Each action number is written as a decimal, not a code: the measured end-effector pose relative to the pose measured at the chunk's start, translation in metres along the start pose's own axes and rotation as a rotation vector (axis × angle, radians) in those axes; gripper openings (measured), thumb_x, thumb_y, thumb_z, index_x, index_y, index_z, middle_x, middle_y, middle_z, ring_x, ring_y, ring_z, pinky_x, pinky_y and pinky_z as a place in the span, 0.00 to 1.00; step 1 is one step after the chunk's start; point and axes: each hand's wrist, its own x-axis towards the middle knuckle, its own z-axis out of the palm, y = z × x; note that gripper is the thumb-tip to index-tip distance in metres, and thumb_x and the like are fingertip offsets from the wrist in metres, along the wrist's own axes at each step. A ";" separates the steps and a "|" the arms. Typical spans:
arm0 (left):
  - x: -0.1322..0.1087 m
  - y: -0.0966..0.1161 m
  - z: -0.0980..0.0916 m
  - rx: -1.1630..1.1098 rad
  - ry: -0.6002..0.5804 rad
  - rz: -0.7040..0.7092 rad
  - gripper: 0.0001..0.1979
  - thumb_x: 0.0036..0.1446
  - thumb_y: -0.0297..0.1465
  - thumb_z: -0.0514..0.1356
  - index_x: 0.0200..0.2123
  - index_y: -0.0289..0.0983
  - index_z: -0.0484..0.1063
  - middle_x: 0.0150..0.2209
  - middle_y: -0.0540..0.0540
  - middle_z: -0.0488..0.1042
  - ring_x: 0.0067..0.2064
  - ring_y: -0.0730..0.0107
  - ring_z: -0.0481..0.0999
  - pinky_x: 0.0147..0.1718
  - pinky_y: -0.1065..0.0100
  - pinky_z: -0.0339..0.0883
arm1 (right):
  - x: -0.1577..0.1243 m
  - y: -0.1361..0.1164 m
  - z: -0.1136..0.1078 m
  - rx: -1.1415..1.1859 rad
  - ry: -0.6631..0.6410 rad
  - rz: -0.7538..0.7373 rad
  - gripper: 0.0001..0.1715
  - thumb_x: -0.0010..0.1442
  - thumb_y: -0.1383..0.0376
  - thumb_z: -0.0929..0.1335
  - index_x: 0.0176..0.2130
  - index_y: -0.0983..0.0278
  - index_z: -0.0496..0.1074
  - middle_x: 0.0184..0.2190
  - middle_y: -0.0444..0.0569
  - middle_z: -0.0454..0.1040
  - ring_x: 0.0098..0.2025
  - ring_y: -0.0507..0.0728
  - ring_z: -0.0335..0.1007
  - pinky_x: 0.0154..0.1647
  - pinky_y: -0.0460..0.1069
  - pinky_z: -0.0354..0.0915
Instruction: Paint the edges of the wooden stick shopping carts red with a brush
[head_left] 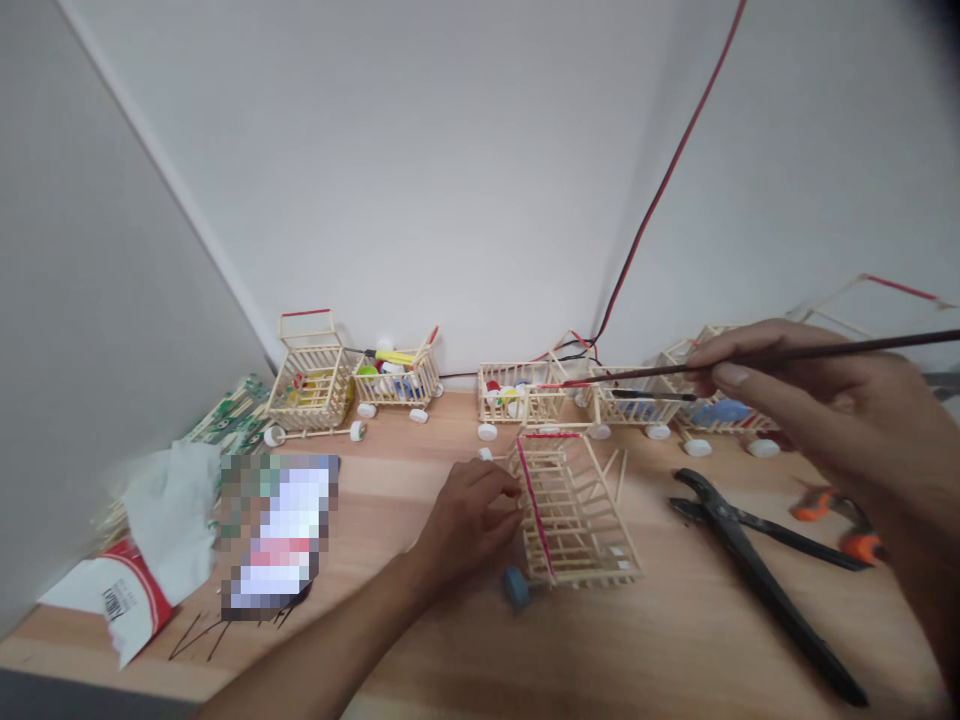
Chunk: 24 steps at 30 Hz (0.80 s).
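Left hand [469,525] curled narrow, fingertips [511,490] on the red-edged side of a pale wooden toothpick shopping-cart frame [574,515], seems to be pinching it. Right hand [814,405] raised above the table, narrow pencil-style grip on a long thin dark-brown paintbrush [780,358], its tip reaching over the carts at the back, apart from the frame. Frame lies tilted on a light wood tabletop [697,650], just beside the left hand, blue bottle-cap wheel [515,587] at its near corner. Behind it, along a white wall [420,180], a row of pale toothpick carts on white cap wheels [311,378], some holding small coloured items. Right of frame: long black-handled pliers [750,565], orange-handled tool [829,515]. Left: crumpled white tissue [172,520], pixelated flat packet [277,535]. Red-and-black wire [660,190] runs up the wall.
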 end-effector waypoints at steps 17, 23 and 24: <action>0.000 0.000 0.000 -0.002 -0.026 -0.019 0.05 0.54 0.25 0.62 0.35 0.39 0.72 0.38 0.46 0.78 0.42 0.62 0.74 0.43 0.62 0.65 | 0.045 0.023 0.013 0.133 -0.181 0.005 0.07 0.54 0.60 0.69 0.31 0.62 0.74 0.26 0.43 0.70 0.31 0.48 0.65 0.33 0.47 0.60; 0.000 -0.001 0.001 0.003 -0.008 -0.006 0.04 0.55 0.27 0.62 0.35 0.38 0.72 0.37 0.45 0.78 0.42 0.61 0.74 0.42 0.62 0.65 | 0.038 0.012 0.012 0.103 -0.133 -0.018 0.07 0.53 0.59 0.69 0.30 0.60 0.75 0.26 0.44 0.71 0.32 0.50 0.68 0.32 0.47 0.63; 0.000 0.000 0.001 0.001 -0.007 -0.010 0.03 0.55 0.27 0.62 0.35 0.38 0.72 0.37 0.45 0.78 0.41 0.61 0.74 0.42 0.62 0.65 | 0.036 0.010 0.013 0.103 -0.144 -0.039 0.07 0.54 0.59 0.69 0.30 0.59 0.75 0.27 0.44 0.71 0.31 0.50 0.68 0.32 0.47 0.64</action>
